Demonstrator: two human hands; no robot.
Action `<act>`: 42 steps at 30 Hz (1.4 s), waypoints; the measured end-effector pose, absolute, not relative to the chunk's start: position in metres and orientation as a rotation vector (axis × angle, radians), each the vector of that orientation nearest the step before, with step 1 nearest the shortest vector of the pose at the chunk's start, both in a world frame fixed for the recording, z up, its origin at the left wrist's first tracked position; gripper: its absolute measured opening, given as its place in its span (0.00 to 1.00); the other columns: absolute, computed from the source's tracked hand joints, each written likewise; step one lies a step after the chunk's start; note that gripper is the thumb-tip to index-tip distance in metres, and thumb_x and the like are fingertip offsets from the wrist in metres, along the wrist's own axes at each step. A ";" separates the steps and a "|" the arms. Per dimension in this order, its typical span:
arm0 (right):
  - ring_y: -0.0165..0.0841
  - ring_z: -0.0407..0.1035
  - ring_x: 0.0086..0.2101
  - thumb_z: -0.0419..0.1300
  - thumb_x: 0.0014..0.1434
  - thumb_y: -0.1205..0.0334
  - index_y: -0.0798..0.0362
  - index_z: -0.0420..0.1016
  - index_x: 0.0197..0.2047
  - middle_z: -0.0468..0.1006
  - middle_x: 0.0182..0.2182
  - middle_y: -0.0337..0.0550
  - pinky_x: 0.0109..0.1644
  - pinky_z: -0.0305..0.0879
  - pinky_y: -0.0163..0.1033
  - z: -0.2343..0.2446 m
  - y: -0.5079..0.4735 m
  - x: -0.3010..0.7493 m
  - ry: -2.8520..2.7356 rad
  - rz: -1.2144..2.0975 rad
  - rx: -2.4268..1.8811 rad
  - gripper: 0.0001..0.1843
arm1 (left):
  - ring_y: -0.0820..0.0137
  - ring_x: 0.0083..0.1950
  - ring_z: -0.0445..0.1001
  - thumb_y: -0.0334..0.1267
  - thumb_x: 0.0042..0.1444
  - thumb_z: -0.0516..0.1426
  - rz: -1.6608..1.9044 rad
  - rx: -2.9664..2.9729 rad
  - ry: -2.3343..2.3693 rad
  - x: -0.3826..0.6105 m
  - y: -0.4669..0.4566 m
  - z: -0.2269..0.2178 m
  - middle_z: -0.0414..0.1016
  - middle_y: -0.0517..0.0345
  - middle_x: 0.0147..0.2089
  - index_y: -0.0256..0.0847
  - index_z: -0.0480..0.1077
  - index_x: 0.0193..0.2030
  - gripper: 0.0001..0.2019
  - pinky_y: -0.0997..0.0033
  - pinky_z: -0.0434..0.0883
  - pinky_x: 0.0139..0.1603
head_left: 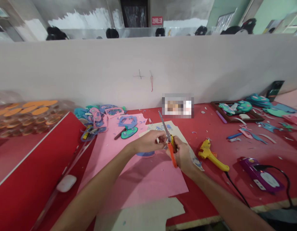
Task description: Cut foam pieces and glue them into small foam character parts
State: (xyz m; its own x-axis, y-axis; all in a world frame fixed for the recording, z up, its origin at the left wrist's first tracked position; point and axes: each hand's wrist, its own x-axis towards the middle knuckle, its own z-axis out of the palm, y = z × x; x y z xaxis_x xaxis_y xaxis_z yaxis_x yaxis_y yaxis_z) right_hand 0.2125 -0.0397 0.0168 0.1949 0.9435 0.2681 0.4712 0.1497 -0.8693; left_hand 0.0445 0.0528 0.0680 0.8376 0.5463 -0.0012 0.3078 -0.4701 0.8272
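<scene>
My right hand (183, 154) is wrapped round a pair of scissors (165, 126) with orange and yellow handles. Their blades point up and away over the sheets. Close beside the handles, my left hand (150, 141) has its fingers pinched together; whatever they hold is too small or hidden to make out. Below both hands lies a large pink sheet (129, 183), with a blue piece (146, 154) partly covered by my left hand. A teal spotted cutout (129, 132) and a blue cutout ring (128, 121) rest farther back on it. A cream sheet with blue scraps (172, 126) sits behind the scissors.
On the right are a yellow glue gun (212, 155), a purple corded box (261, 175) and a brown tray (249, 119) of teal cutouts. Pink and blue cutouts (97, 117) pile at the left, beside a red panel (40, 170). A white wall (102, 70) stands behind.
</scene>
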 end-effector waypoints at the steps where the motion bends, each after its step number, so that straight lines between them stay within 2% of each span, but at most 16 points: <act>1: 0.27 0.48 0.22 0.59 0.47 0.58 0.47 0.56 0.27 0.55 0.19 0.28 0.24 0.48 0.32 0.016 -0.040 0.213 -1.426 0.597 -1.481 0.12 | 0.70 0.37 0.72 0.34 0.55 0.57 0.327 2.094 0.621 0.045 0.052 0.068 0.75 0.59 0.37 0.40 0.72 0.39 0.06 0.70 0.69 0.39; 11: 0.26 0.49 0.22 0.61 0.47 0.58 0.48 0.57 0.27 0.56 0.19 0.28 0.23 0.48 0.31 0.014 -0.040 0.213 -1.432 0.623 -1.498 0.13 | 0.70 0.37 0.71 0.32 0.54 0.55 0.313 2.105 0.601 0.044 0.052 0.068 0.75 0.60 0.37 0.40 0.71 0.38 0.06 0.70 0.67 0.39; 19: 0.27 0.47 0.22 0.59 0.48 0.57 0.47 0.56 0.26 0.54 0.19 0.28 0.24 0.47 0.32 0.014 -0.039 0.213 -1.431 0.595 -1.490 0.13 | 0.70 0.36 0.71 0.34 0.55 0.56 0.321 2.157 0.608 0.044 0.053 0.069 0.75 0.60 0.37 0.40 0.72 0.38 0.05 0.71 0.65 0.36; 27: 0.27 0.48 0.23 0.59 0.48 0.59 0.47 0.55 0.27 0.55 0.20 0.28 0.24 0.47 0.32 0.012 -0.041 0.212 -1.455 0.613 -1.486 0.12 | 0.71 0.36 0.71 0.36 0.56 0.58 0.278 2.098 0.586 0.039 0.056 0.072 0.74 0.60 0.36 0.40 0.72 0.38 0.05 0.72 0.68 0.37; 34: 0.27 0.51 0.22 0.58 0.49 0.60 0.48 0.59 0.28 0.58 0.20 0.29 0.25 0.50 0.32 0.011 -0.042 0.213 -1.465 0.608 -1.516 0.09 | 0.69 0.37 0.72 0.40 0.58 0.59 0.264 2.088 0.542 0.036 0.057 0.073 0.75 0.58 0.37 0.39 0.72 0.38 0.06 0.70 0.70 0.39; 42: 0.27 0.51 0.21 0.58 0.49 0.60 0.48 0.61 0.29 0.57 0.19 0.29 0.23 0.49 0.32 0.008 -0.040 0.214 -1.476 0.595 -1.530 0.07 | 0.70 0.35 0.70 0.36 0.55 0.58 0.213 2.128 0.534 0.032 0.057 0.083 0.73 0.58 0.35 0.39 0.70 0.35 0.04 0.70 0.67 0.38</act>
State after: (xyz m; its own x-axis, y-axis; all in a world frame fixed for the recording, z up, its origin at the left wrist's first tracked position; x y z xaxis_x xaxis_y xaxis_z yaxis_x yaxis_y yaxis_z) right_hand 0.2138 -0.0398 0.0079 0.1718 0.9555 0.2399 0.5222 0.1181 -0.8446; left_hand 0.0321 0.0571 0.0834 0.8918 0.4500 -0.0468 0.2945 -0.4988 0.8151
